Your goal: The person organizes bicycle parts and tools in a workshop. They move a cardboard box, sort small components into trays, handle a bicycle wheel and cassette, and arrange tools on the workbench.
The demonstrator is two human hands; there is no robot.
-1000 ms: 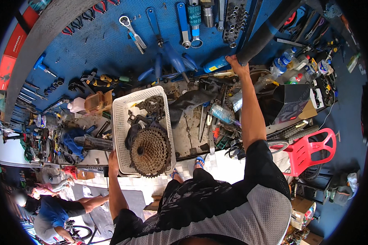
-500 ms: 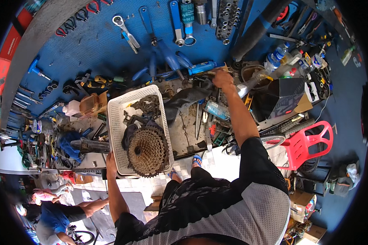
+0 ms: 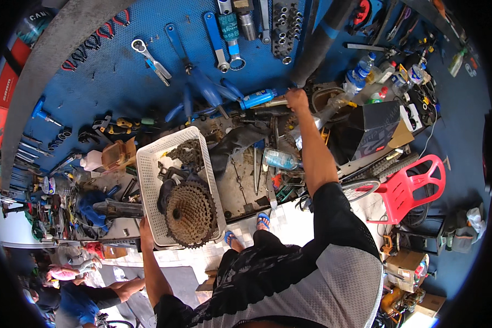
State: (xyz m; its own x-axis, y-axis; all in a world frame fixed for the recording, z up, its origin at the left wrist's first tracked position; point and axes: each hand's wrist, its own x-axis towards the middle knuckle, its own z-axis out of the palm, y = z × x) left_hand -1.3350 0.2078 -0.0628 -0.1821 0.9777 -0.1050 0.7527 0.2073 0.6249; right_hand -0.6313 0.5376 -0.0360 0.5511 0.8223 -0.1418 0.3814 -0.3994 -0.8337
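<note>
My left hand (image 3: pixel 146 232) grips the near left corner of a white plastic basket (image 3: pixel 144 180), its fingers partly hidden. In the basket lie a large, dirty bicycle cassette (image 3: pixel 189 213), a dark chain (image 3: pixel 187 154) and dark parts with a dark cloth. At the back of the bench, my right hand (image 3: pixel 297 100) is closed around the end of a thin, tan, stick-like handle (image 3: pixel 279 102); its other end is unclear. Left of that hand lies a blue bottle (image 3: pixel 258 98). A clear plastic bottle (image 3: pixel 280 159) with a blue label lies nearer to me.
Blue-handled tools and a ratchet (image 3: pixel 150 62) hang on the blue wall. A dark post (image 3: pixel 321 46) rises behind my right hand. To the right are a round bowl (image 3: pixel 329 98), a black box (image 3: pixel 363 131) and a red chair (image 3: pixel 407 188). Another person (image 3: pixel 79 303) is at lower left.
My view has shifted a little, so the bench appears farther left and lower. My right hand has moved away from the blue bottle, rightward and back; my left hand stays on the basket.
</note>
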